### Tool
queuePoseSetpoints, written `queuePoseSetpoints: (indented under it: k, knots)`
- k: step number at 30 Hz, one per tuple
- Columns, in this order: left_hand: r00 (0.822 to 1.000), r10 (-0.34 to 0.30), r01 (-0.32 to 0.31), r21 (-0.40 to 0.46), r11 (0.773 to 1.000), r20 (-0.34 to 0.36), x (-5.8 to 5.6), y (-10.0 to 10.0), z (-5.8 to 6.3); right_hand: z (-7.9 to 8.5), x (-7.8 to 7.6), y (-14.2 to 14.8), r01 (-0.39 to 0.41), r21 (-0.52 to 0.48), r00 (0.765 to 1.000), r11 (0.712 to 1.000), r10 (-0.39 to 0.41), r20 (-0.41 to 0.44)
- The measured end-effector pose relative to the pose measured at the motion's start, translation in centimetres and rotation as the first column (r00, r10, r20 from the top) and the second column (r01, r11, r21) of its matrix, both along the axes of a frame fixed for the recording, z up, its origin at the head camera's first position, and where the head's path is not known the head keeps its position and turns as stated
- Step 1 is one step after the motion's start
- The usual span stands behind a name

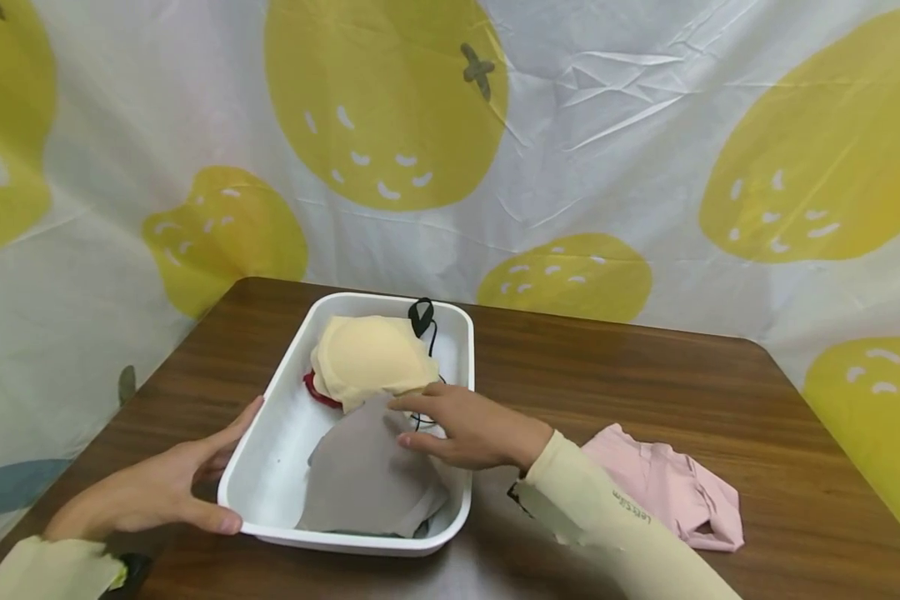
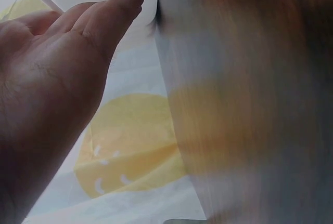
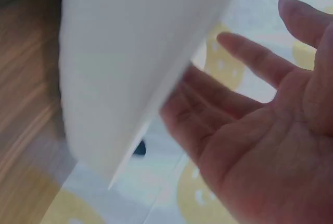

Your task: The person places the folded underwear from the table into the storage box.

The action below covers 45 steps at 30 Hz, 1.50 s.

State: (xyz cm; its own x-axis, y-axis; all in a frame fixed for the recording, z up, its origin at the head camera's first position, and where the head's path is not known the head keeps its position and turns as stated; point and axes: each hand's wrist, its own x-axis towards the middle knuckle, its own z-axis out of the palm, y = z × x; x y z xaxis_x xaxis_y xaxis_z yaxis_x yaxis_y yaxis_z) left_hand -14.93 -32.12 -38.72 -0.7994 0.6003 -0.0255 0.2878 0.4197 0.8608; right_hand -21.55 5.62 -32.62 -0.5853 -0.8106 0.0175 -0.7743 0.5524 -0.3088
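Observation:
A white plastic tray point(image 1: 270, 467) stands on the table with soft fabric items inside. My left hand point(image 1: 157, 483) touches its near left corner, thumb at the front and fingers along the left side, all fairly straight. Over the right rim reaches my right hand point(image 1: 472, 425), fingers extended above a smooth grey cloth item point(image 1: 367, 483) in the near half; nothing is seen between them. In the right wrist view, the fingers of that hand point(image 3: 250, 141) are spread beside the tray wall point(image 3: 119, 63). Behind the grey item lies a beige cup-shaped fabric piece point(image 1: 375, 354).
A pink folded cloth garment point(image 1: 667, 483) lies on the brown wooden table point(image 1: 615, 375) to the right. Dark red fabric point(image 1: 318, 390) shows under the beige piece. A black loop with cord point(image 1: 422, 317) hangs at the tray's far rim. A lemon-print curtain point(image 1: 607, 125) stands behind.

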Motion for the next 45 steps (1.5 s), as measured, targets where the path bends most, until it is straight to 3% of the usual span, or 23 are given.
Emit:
queuePoseSetpoints:
  k: [3, 6, 12, 20, 23, 29, 35, 38, 41, 45]
  knots:
    - [1.000, -0.005, 0.005, 0.005, 1.000, -0.016, 0.0, 0.2, 0.1, 0.5, -0.4, 2.2, -0.016, -0.127, 1.000, 0.992, 0.013, -0.027]
    - [1.000, -0.004, 0.004, 0.003, 1.000, -0.009, 0.1, 0.4, 0.1, 0.8, -0.5, 4.4, 0.018, -0.232, 0.999, 0.973, -0.028, -0.039]
    - [1.000, -0.008, 0.008, 0.013, 1.000, 0.016, 0.1, 0.2, 0.3, 0.6, 0.0, 8.9, 0.138, -0.319, 0.989, 0.938, -0.148, -0.008]
    - [1.000, -0.003, 0.003, -0.008, 1.000, 0.011, 0.1, 0.2, 0.2, -0.3, 1.3, 15.0, 0.274, -0.263, 0.962, 0.925, -0.269, 0.054]
    - [1.000, -0.001, 0.001, -0.009, 1.000, 0.010, 0.1, 0.1, 0.1, -0.6, 1.9, 17.1, 0.309, -0.237, 0.950, 0.921, -0.311, 0.030]
    - [0.999, 0.006, -0.005, -0.008, 1.000, 0.033, 0.0, 0.1, 0.1, -1.4, 2.2, 21.0, 0.414, -0.190, 0.907, 0.890, -0.421, 0.002]
    - [0.998, -0.008, 0.008, 0.012, 1.000, 0.065, -0.3, 0.3, 0.0, -2.5, 2.3, 24.5, 0.494, -0.119, 0.869, 0.861, -0.492, 0.047]
    - [0.998, -0.006, 0.006, -0.003, 1.000, 0.061, -0.3, 0.3, 0.0, -3.4, 2.6, 25.7, 0.494, -0.056, 0.869, 0.868, -0.491, 0.057]
    - [0.998, -0.009, 0.008, 0.004, 1.000, 0.069, -0.4, 0.6, 0.0, -4.4, 2.9, 26.5, 0.462, -0.035, 0.887, 0.886, -0.463, -0.007]
    - [0.996, -0.016, 0.013, 0.033, 0.999, 0.087, -0.4, 0.9, -0.1, -5.4, 3.1, 27.0, 0.449, -0.050, 0.889, 0.892, -0.452, -0.073]
